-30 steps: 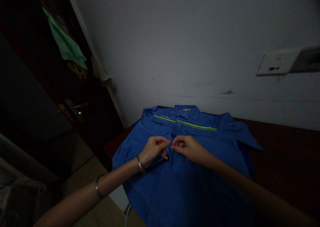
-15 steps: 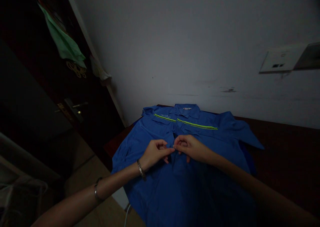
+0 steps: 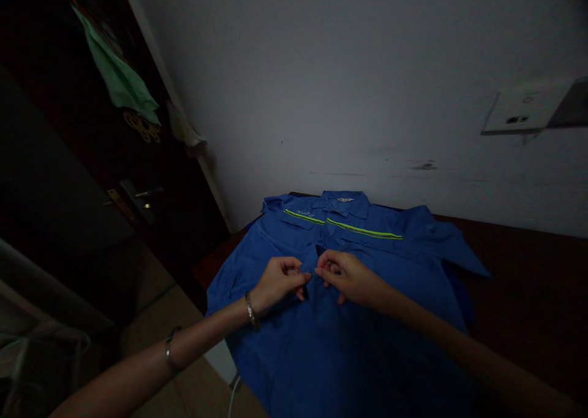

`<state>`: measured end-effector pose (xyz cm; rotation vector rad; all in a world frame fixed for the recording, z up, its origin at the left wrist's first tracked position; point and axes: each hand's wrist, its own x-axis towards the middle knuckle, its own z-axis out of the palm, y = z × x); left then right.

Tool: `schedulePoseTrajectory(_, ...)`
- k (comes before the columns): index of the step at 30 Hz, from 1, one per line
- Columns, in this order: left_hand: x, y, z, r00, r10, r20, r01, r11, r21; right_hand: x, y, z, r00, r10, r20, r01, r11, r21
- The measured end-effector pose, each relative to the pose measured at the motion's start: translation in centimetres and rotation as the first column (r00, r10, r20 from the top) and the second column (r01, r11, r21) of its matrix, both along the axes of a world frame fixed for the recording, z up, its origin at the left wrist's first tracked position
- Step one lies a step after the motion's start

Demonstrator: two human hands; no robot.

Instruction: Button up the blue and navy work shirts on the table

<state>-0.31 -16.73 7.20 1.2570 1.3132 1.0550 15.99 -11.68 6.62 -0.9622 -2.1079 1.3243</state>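
A blue work shirt (image 3: 294, 350) with yellow-green stripes across the chest lies spread out, its collar toward the wall and its lower part hanging toward me. At the middle of its front, my left hand (image 3: 282, 278) pinches the cloth along the front opening. Just to the right, my right hand (image 3: 344, 274) grips the facing edge between thumb and fingers. The fingertips of both hands are close together, with a small gap between them. A button, if one is there, is too small and dark to make out.
The shirt rests on a dark reddish table (image 3: 528, 265) against a white wall (image 3: 321, 87). A wall socket (image 3: 519, 108) is at the right. On the left stands a dark door with a metal handle (image 3: 147, 194) and a hanging green cloth (image 3: 122, 78). A white cable (image 3: 234, 396) runs below.
My fingertips came together at the shirt front half a second ago and are now slightly apart again. My left hand has shifted a little to the left. Both hands keep hold of the cloth.
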Motion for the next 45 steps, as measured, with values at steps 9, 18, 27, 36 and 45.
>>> schedulePoseTrajectory(9, 0.0, 0.3, -0.8, 0.995, 0.049, -0.087, -0.042, 0.996, 0.075, -0.5, -0.8, -0.2, 0.978, -0.166, 0.127, 0.072, 0.839, 0.539)
schedulePoseTrajectory(18, 0.6, 0.4, -0.4, 0.99, 0.077, -0.122, -0.059, 0.988, 0.144, -0.7, 0.1, -1.0, 0.995, -0.096, -0.002, 0.086, 0.88, 0.467)
schedulePoseTrajectory(27, 0.4, 1.4, -0.1, 0.983, 0.148, -0.112, -0.127, 0.976, 0.179, -0.8, 0.1, -1.4, 0.987, -0.065, -0.149, 0.115, 0.928, 0.353)
schedulePoseTrajectory(36, -1.6, 2.8, -1.1, 0.974, 0.099, -0.203, -0.066, 0.984, 0.164, -0.5, 0.5, -1.5, 0.987, -0.07, -0.145, 0.102, 0.969, 0.227)
schedulePoseTrajectory(45, -5.1, 5.3, -3.0, 0.936, 0.039, -0.35, 0.013, 0.989, 0.145, -1.0, -4.2, -1.6, 0.97, 0.242, -0.006, -0.224, 0.904, 0.365)
